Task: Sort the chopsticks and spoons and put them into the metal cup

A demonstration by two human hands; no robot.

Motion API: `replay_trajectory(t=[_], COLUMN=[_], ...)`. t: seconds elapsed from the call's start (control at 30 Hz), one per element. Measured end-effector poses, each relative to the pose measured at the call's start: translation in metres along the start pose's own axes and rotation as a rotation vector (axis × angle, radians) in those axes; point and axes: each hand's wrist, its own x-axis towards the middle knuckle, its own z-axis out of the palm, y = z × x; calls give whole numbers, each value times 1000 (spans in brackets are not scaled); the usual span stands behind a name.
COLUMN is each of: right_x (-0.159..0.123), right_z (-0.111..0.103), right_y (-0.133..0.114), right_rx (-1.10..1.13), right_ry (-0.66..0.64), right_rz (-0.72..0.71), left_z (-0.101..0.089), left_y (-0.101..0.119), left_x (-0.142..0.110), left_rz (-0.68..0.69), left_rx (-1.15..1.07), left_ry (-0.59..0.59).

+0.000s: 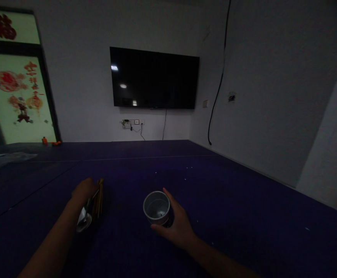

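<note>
My right hand (pixel 177 226) curls around the side of a round grey cup (pixel 157 204), thumb at the near side and a finger at the far side. The cup's open mouth faces up, and only a few small specks show inside. Over to the left, my left hand (pixel 85 190) is closed on a bundle of chopsticks (pixel 98 202) and spoons (pixel 84 221). The spoon bowls point down toward me, while the chopstick ends stick out past the fingers. My wrist and forearm hide part of the bundle.
A dark purple surface (pixel 128 239) spreads under both hands, dotted with small white bits. Clear plastic sheeting (pixel 12 157) lies at the far left, near orange objects (pixel 44 140). A black cable (pixel 219 85) hangs along the right wall, and a television (pixel 155 79) is mounted ahead.
</note>
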Motion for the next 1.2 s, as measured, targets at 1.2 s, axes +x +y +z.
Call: replay_trajectory(t=[1.2], right_x=[-2], right_z=[4], right_y=[5], right_rx=[66], right_ry=[-96], right_rz=[-138], left_z=[-24], left_y=[81], left_x=[-43], left_rz=[253], left_rx=[-7], left_ry=[316])
